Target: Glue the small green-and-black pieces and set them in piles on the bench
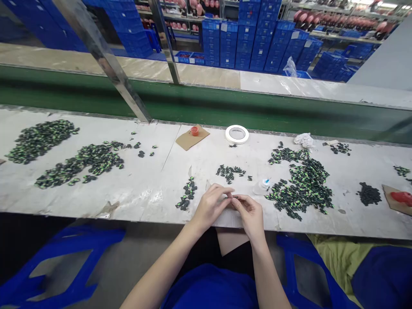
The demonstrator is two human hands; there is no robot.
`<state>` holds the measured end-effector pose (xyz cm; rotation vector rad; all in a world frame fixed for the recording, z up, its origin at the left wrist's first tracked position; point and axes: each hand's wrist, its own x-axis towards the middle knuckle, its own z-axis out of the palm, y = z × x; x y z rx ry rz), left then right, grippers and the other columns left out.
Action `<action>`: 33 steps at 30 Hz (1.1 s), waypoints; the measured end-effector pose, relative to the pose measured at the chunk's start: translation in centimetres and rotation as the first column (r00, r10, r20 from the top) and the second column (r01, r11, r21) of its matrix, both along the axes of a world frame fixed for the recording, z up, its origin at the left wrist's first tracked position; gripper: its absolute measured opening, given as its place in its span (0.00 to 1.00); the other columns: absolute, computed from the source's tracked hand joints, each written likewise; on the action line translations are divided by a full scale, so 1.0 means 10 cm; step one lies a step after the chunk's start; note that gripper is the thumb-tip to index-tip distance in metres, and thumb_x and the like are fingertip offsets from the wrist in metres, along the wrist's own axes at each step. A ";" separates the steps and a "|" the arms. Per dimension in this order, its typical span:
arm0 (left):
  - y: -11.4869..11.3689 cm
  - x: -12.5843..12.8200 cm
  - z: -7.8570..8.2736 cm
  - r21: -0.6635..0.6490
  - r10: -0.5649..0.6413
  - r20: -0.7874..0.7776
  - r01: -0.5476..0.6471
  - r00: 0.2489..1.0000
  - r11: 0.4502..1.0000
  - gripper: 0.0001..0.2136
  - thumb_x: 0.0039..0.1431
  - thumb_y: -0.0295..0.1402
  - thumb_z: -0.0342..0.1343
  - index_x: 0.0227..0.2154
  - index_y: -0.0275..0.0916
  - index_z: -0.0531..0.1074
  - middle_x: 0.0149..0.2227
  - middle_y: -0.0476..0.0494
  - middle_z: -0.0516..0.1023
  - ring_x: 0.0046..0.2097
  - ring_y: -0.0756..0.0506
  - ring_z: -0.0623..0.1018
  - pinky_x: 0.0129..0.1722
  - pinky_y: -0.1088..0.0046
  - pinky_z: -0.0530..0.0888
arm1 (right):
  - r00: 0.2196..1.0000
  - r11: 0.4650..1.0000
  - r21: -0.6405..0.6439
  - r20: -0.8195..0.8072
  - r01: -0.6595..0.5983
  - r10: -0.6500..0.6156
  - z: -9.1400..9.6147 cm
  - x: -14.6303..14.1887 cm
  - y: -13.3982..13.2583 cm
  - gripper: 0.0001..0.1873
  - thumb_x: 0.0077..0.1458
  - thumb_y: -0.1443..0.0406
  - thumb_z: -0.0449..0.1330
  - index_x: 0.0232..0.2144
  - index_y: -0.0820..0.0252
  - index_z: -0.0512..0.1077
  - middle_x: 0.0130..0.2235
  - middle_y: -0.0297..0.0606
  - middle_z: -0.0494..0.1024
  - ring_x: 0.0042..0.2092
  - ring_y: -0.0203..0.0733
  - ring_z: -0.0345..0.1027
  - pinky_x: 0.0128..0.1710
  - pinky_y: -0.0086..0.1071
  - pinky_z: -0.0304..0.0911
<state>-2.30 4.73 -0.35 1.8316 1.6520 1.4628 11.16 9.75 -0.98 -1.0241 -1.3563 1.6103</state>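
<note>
A long white workbench point(135, 189) runs across a factory hall, with a green belt behind it and stacks of blue crates point(244, 38) further back.

In the head view, the left hand point(210, 207) and the right hand point(250, 212) meet at the near edge of the bench, fingertips pinched together on a small dark part point(232, 197) held between them, just above the surface. Both grips are narrow and closed on that piece; it is too small to tell which hand bears more of it, or whether it is one piece or two.

By my judgement the step in hand is fitting or pressing the piece together at the fingertips. The next move would call for a fine, steady pinch and a short reach to the side, since the piece is tiny and easily dropped.

Just right of the grip stands a small glue bottle point(262, 186), and beyond it a big heap of black-and-green parts point(304, 184). Just left of the grip lies a small pile point(186, 197), and a little behind it a loose scatter point(230, 172). Well behind are a roll of tape point(237, 134) and an orange cap on cardboard point(194, 131). Far to the left lie two more heaps point(83, 163). The bottle sits closest to a rightward reach and could be knocked.
</note>
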 end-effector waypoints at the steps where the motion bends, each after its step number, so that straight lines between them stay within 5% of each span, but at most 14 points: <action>1: -0.03 -0.01 -0.03 -0.037 0.031 0.027 -0.030 0.999 0.999 0.13 0.60 0.29 0.55 0.47 0.42 0.67 0.33 0.47 0.77 0.39 0.46 0.76 0.42 0.66 0.73 | 0.999 1.000 -0.001 0.020 -0.026 0.026 0.00 0.01 0.00 0.13 0.46 0.56 0.65 0.30 0.59 0.78 0.32 0.39 0.82 0.34 0.44 0.76 0.37 0.37 0.72; 4: -0.09 -0.02 -0.15 -0.106 0.127 -0.014 -0.128 0.992 0.986 0.18 0.57 0.31 0.59 0.50 0.42 0.65 0.37 0.45 0.77 0.42 0.44 0.76 0.46 0.62 0.72 | 0.994 0.997 0.078 0.111 -0.017 0.009 -0.01 0.05 0.00 0.11 0.49 0.57 0.63 0.31 0.58 0.80 0.33 0.39 0.82 0.36 0.44 0.76 0.38 0.37 0.71; 11: -0.08 0.05 -0.32 -0.069 0.241 -0.207 -0.260 0.948 0.963 0.04 0.59 0.29 0.56 0.35 0.42 0.74 0.43 0.41 0.77 0.49 0.39 0.69 0.48 0.56 0.70 | 0.967 0.984 0.125 0.205 0.129 -0.153 -0.09 0.04 -0.02 0.12 0.47 0.58 0.64 0.32 0.59 0.80 0.36 0.41 0.82 0.38 0.47 0.76 0.42 0.40 0.71; 25: -0.13 0.06 -0.07 -0.163 0.125 0.121 -0.105 0.985 0.981 0.06 0.61 0.29 0.52 0.35 0.41 0.75 0.34 0.44 0.77 0.41 0.44 0.75 0.43 0.64 0.73 | 0.989 0.996 0.084 0.142 0.015 -0.027 0.04 0.05 -0.06 0.11 0.48 0.58 0.65 0.32 0.59 0.80 0.33 0.39 0.83 0.37 0.46 0.78 0.40 0.39 0.74; 29: -0.15 0.08 0.03 -0.209 0.117 0.307 -0.053 0.945 0.977 0.06 0.59 0.30 0.54 0.35 0.40 0.75 0.36 0.43 0.76 0.42 0.45 0.76 0.43 0.67 0.74 | 0.993 0.976 0.218 0.113 -0.005 -0.020 0.12 0.07 -0.08 0.07 0.51 0.62 0.64 0.31 0.58 0.80 0.33 0.38 0.82 0.36 0.44 0.78 0.39 0.36 0.75; 33: -0.18 0.13 0.15 -0.262 0.149 0.399 -0.043 0.905 0.964 0.05 0.57 0.31 0.56 0.35 0.40 0.75 0.37 0.43 0.76 0.42 0.45 0.77 0.44 0.67 0.74 | 0.989 0.897 0.442 0.143 -0.022 -0.046 0.18 0.10 -0.09 0.05 0.52 0.66 0.62 0.30 0.57 0.79 0.34 0.39 0.81 0.36 0.42 0.77 0.38 0.34 0.74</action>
